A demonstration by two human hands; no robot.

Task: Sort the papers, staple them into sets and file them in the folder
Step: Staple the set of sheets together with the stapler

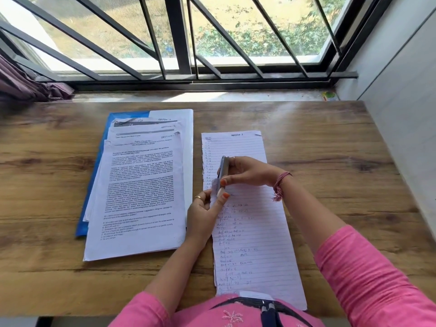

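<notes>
Head view of a wooden tabletop (330, 142) set against a barred window (179, 36). The right hand (250, 172) grips a metal stapler (223, 166) in curled fingers, holding it upright above a lined handwritten sheet (254, 232) headed "Section 3". The left hand (205, 208), just below and nearly touching the right, pinches a small pale strip (215, 192) at the stapler's lower end (what the strip is cannot be told through the blur). To the left, a fanned stack of printed papers (139, 192) lies on an open blue folder (90, 185), well apart from the stapler. A dark curtain (26, 83) bunches at the sill's left end.
</notes>
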